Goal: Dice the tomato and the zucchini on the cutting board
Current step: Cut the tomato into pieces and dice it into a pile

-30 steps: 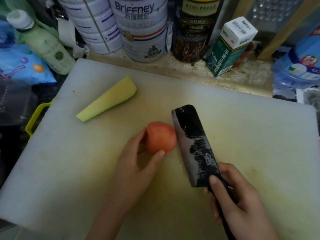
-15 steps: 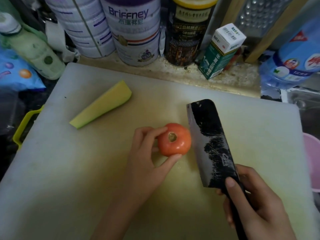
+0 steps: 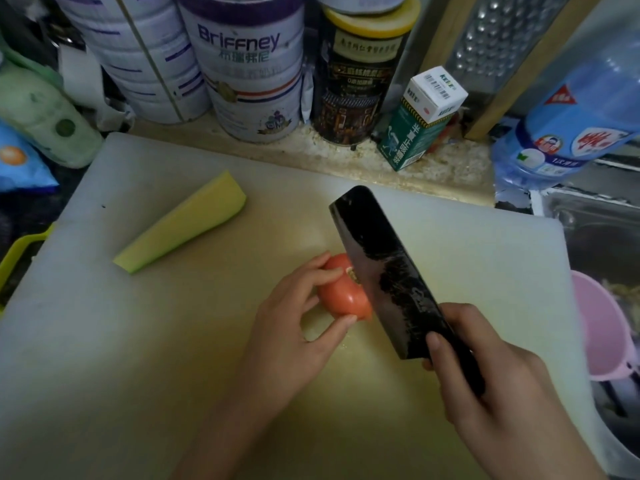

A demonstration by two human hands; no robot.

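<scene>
Head view: left hand comes in from the near edge of the cutting board, forearm angled toward the board's middle, palm turned right. Its fingers are curled onto the tomato: fingertips on the far-left side, thumb on the near side, so a pinch grip.

Right hand enters from the near right corner, clenched round the dark handle of a cleaver. One fingertip lies up against the heel of the blade. The blade runs diagonally away toward the far edge, flat side tilted up, dark with worn grey patches.

Tomato: whole, orange-red, smooth, stem scar facing up and right. It sits just right of the board's centre. The cleaver's edge meets it at the stem scar and hides its right side; cannot tell whether the edge has bitten in. Left fingertips are on the tomato just beside the blade, not touching it.

Zucchini: one long wedge, pale yellow-green cut face up, lying diagonally toward the far left corner, well apart from both hands.

Behind the far edge, on the surface: a Briffney tin, a dark tin with a yellow lid and a green-and-white carton. A pink bowl sits off the right edge.
</scene>
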